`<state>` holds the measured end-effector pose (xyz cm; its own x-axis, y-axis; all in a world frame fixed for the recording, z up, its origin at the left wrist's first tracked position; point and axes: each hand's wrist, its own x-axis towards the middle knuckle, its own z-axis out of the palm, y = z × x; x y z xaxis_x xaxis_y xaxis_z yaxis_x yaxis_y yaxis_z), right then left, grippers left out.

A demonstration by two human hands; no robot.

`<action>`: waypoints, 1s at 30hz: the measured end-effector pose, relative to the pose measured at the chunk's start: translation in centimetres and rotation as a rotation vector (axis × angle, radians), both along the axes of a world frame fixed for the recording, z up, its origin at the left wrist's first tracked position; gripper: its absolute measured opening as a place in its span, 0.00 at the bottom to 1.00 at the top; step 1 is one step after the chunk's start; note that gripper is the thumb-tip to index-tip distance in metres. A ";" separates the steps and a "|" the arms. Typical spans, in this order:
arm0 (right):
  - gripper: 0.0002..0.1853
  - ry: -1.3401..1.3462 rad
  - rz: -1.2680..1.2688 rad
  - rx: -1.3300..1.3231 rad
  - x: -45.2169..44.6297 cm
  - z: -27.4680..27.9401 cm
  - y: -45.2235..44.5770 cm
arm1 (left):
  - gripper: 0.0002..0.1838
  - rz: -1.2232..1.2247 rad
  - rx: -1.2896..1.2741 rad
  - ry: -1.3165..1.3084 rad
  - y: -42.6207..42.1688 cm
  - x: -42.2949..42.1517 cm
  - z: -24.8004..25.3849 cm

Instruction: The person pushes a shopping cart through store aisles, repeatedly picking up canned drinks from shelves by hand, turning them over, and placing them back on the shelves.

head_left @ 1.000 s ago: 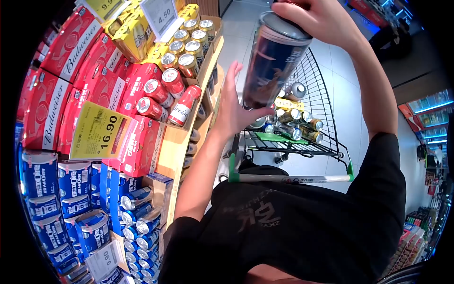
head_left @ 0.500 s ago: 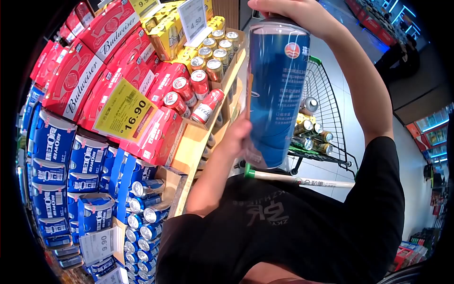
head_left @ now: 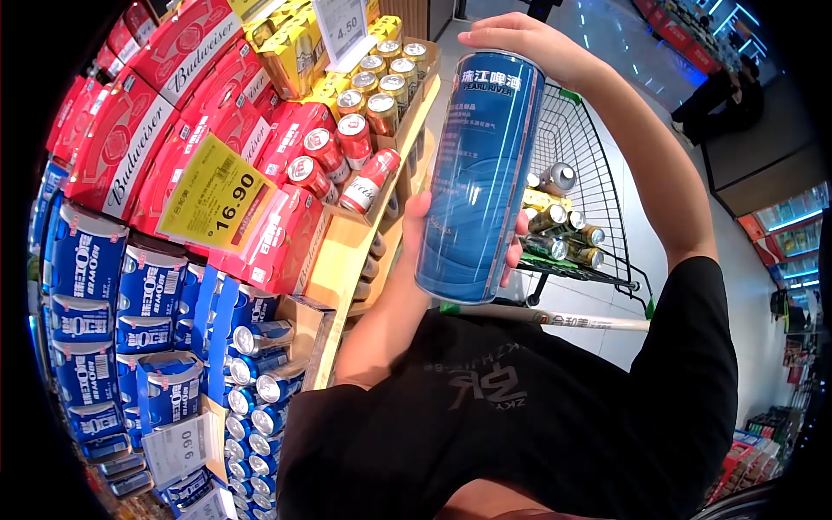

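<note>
A large blue Pearl River beer can (head_left: 479, 182) is held up in front of my chest, its top tilted to the right. My left hand (head_left: 419, 227) is wrapped round its lower part from behind, with the thumb on the left side and fingertips showing on the right. Over the top end lies my right hand (head_left: 533, 45), its fingers bent across the upper rim. The can's lid is hidden under that hand. Behind the can stands a shopping cart (head_left: 598, 165) with several cans (head_left: 555, 227) in it.
At left, shelves carry red Budweiser packs (head_left: 130, 147), blue beer packs (head_left: 82, 260), loose blue cans (head_left: 260, 390) and red cans (head_left: 354, 139). A yellow price sign (head_left: 217, 195) juts out. The cart handle (head_left: 581, 321) crosses near my shirt. A person (head_left: 728, 104) is at upper right.
The can has been turned, so another label side with the brand name faces me, and it leans more. My left fingertips now show at its right side. My right hand stays on top.
</note>
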<state>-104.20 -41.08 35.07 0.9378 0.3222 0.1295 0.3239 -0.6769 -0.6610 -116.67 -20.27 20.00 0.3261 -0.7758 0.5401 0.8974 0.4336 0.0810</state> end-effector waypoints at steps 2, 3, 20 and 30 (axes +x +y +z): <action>0.29 -0.170 -0.156 -0.056 -0.3 -1.4 -0.1 | 0.51 -0.007 -0.047 0.001 -0.3 0.1 -0.6; 0.25 -0.215 -0.166 -0.063 -0.4 -1.9 -0.4 | 0.51 0.007 -0.001 -0.033 -0.2 0.5 -1.1; 0.20 0.005 -0.128 -0.210 -3.0 -20.5 5.6 | 0.35 0.616 0.912 0.811 0.5 6.8 -26.0; 0.20 0.184 -0.076 -0.376 3.4 -37.9 13.9 | 0.19 0.778 0.597 1.269 -0.9 13.0 -35.0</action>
